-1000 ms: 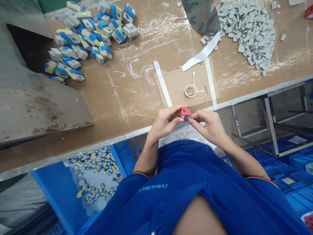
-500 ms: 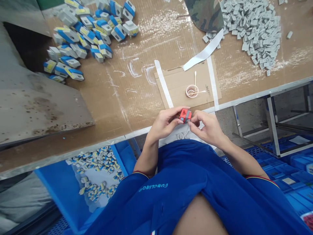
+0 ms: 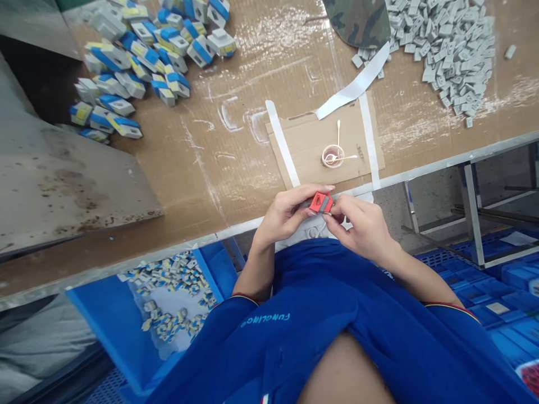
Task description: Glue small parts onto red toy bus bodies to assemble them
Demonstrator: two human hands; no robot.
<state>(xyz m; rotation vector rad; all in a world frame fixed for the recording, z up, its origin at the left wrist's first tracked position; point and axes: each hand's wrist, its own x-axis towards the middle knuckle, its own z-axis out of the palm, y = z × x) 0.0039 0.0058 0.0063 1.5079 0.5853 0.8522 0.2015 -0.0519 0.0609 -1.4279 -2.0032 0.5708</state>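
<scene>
A small red block with a grey band (image 3: pixel 321 202) is held at the table's front edge, over my lap. My left hand (image 3: pixel 286 216) grips it from the left, thumb below and fingers along the top. From the right, my right hand (image 3: pixel 357 224) has its thumb and fingertips closed on the block's right side; whether a small part is pinched there too is hidden. Just beyond the hands, a small round cup (image 3: pixel 332 156) with cotton swabs (image 3: pixel 338 134) stands on a taped cardboard sheet (image 3: pixel 307 143).
Blue, white and yellow blocks (image 3: pixel 164 47) lie in a heap at the back left, near a stained metal box (image 3: pixel 84 179). Small grey pieces (image 3: pixel 455 50) are piled back right beside a camouflage-patterned item (image 3: pixel 360 22). A blue bin (image 3: pixel 109 320) of similar blocks stands below the table.
The red block has turned slightly and moved a little to the right within my fingers. My right hand has shifted slightly right with it. The view has moved a little.
</scene>
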